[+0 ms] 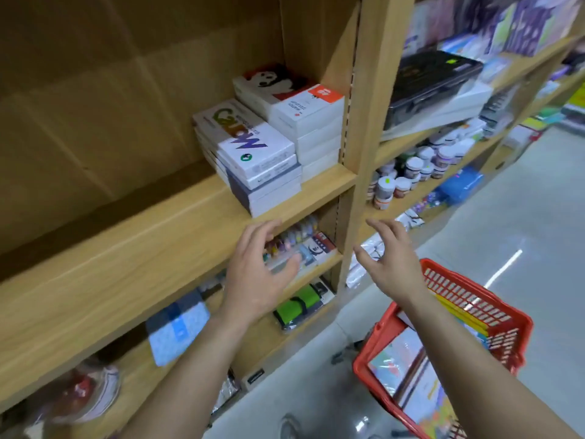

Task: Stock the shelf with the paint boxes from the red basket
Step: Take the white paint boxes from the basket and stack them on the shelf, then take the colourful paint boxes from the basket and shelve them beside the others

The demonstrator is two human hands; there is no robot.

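Note:
Two stacks of white paint boxes stand on the wooden shelf [133, 236]: a front stack [253, 156] with a colourful logo on its top box, and a taller back stack [304, 118] with a panda picture and an orange label. Both of my hands hover just below that shelf's front edge, fingers spread and holding nothing. My left hand [256, 274] is in front of the lower shelf. My right hand [389, 258] is above the red basket [493, 315], which sits on the floor at the lower right with several colourful boxes [408, 365] inside.
The lower shelves hold small paint sets, a green roll [300, 305] and a blue patterned pack [177, 327]. Right of the upright post are a black case [433, 80] and jars [411, 175]. Grey floor stretches away to the right.

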